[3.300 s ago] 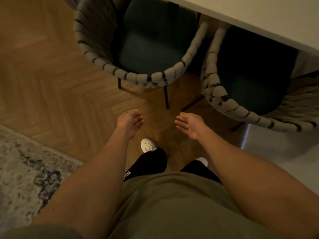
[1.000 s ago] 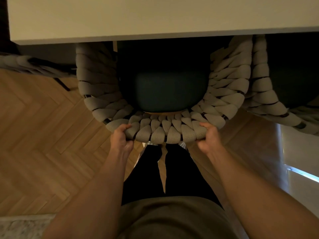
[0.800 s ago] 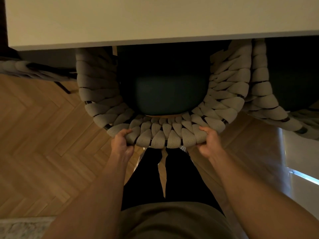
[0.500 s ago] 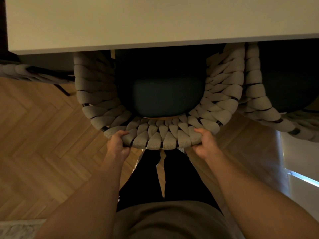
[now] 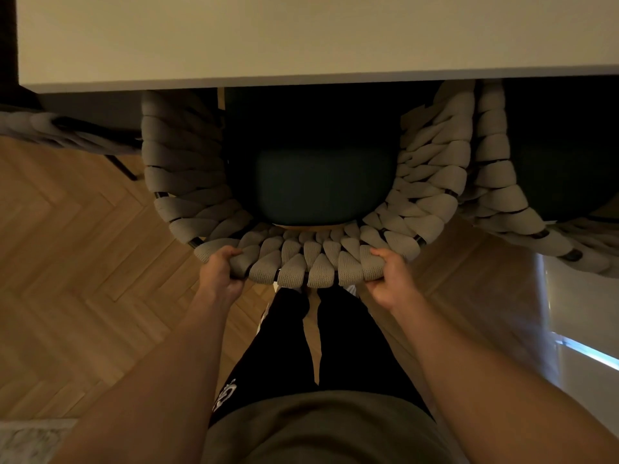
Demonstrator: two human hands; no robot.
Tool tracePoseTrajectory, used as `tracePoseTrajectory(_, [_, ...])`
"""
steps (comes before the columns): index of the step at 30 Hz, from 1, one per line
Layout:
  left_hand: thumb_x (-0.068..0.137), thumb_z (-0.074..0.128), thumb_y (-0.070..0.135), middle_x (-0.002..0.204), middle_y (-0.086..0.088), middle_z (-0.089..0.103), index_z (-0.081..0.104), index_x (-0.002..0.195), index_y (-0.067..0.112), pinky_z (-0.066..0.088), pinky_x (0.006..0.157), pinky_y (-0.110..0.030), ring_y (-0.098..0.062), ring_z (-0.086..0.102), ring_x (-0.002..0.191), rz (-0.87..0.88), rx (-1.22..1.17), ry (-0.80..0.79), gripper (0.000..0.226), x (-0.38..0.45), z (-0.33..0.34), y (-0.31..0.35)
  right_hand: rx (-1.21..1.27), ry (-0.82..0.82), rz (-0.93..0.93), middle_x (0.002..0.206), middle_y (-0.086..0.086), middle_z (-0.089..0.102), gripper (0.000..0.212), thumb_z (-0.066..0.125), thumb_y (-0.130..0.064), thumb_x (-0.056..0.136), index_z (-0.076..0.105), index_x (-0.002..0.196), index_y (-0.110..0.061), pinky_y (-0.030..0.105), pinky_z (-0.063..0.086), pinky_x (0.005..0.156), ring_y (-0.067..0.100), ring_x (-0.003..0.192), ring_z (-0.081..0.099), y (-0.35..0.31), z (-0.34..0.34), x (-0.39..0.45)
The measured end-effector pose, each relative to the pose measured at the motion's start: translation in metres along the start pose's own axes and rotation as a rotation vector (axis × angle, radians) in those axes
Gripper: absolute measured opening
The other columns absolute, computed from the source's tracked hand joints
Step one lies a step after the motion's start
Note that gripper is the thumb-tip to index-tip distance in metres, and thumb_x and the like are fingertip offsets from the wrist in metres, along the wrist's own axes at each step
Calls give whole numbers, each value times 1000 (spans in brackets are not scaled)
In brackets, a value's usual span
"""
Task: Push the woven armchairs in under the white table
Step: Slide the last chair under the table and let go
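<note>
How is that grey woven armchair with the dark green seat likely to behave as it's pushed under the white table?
The grey woven armchair probably moves as one stiff piece: a dark frame shows between the straps. The padded weave likely grips well under the left hand and right hand. Thin legs may catch on the herringbone wood floor, so it might tip slightly.

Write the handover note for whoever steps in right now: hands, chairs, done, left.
Left hand and right hand: both gripping the back rim of the middle woven armchair.
That chair: front part under the white table, back and part of the seat cushion sticking out.
Right armchair: similarly partway under.
Left: finish pushing this chair in, then check the others.
</note>
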State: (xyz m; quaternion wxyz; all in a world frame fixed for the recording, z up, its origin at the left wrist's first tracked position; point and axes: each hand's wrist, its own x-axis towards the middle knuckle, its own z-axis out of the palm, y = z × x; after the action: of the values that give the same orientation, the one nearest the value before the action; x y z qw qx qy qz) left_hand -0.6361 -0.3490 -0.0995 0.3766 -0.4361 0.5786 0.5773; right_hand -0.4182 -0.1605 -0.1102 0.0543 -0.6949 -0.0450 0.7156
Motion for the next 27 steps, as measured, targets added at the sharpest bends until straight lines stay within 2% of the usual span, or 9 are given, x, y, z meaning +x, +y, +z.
tracePoseTrajectory(7, [84, 60, -9, 117, -19, 60, 51, 96, 11, 55, 95, -52, -36, 66, 104, 34, -4, 28, 25, 2, 2, 2, -8, -16, -33, 127, 18, 64, 48, 65, -13, 93, 52, 139, -14, 51, 58, 75, 36, 109, 64, 2, 2, 3])
tracePoseTrajectory(9, [86, 60, -7, 114, -18, 61, 51, 95, 12, 55, 94, -50, -36, 66, 103, 19, 8, 28, 22, 4, 1, -1, -30, -8, -41, 127, 18, 65, 50, 66, -17, 93, 52, 141, -15, 49, 59, 72, 37, 110, 65, 2, 2, 2])
tracePoseTrajectory(11, [87, 62, -3, 117, -19, 64, 56, 106, 8, 57, 91, -50, -35, 68, 103, -1, 28, -2, 23, 5, -2, -2, -56, -6, -38, 127, 17, 65, 51, 69, -23, 92, 53, 140, -17, 50, 60, 71, 37, 111, 65, 1, 0, 0])
tracePoseTrajectory(14, [88, 65, 5, 125, -18, 65, 56, 125, 5, 57, 91, -50, -34, 69, 106, -21, 69, -33, 38, 2, -5, -1, -64, -36, -52, 129, 15, 64, 52, 72, -33, 91, 53, 137, -19, 51, 60, 69, 36, 111, 64, -1, -3, -8])
tracePoseTrajectory(16, [91, 65, 9, 125, -17, 65, 55, 127, 6, 56, 93, -51, -33, 68, 108, -18, 96, -61, 38, -2, -6, 0, -68, -61, -82, 130, 12, 62, 50, 71, -33, 91, 54, 136, -20, 47, 59, 63, 33, 110, 64, 0, -5, -15])
tracePoseTrajectory(19, [94, 65, 13, 122, -14, 63, 54, 121, 10, 55, 94, -50, -31, 68, 108, -5, 142, -90, 29, -16, -8, -1, -77, -71, -107, 133, 12, 61, 47, 70, -31, 93, 53, 134, -17, 45, 59, 64, 32, 113, 63, 5, -11, -22])
tracePoseTrajectory(21, [94, 66, 13, 124, -12, 61, 53, 122, 11, 56, 93, -47, -30, 66, 109, 11, 168, -86, 30, -25, -11, -3, -79, -76, -111, 135, 14, 60, 47, 69, -30, 93, 53, 134, -13, 43, 60, 69, 33, 113, 64, 10, -15, -27])
tracePoseTrajectory(24, [94, 66, 12, 133, -15, 59, 51, 137, 8, 58, 84, -44, -29, 64, 112, 39, 253, -117, 45, -35, -16, -7, -82, -84, -128, 134, 18, 60, 41, 69, -28, 94, 57, 129, -11, 46, 60, 85, 35, 117, 63, 17, -22, -31])
tracePoseTrajectory(27, [98, 61, 12, 131, -17, 61, 53, 137, 3, 60, 77, -38, -26, 65, 106, 21, 367, -158, 41, -48, -21, -10, -79, -91, -158, 130, 19, 63, 45, 69, -27, 94, 56, 131, -6, 43, 59, 90, 31, 109, 66, 23, -28, -38])
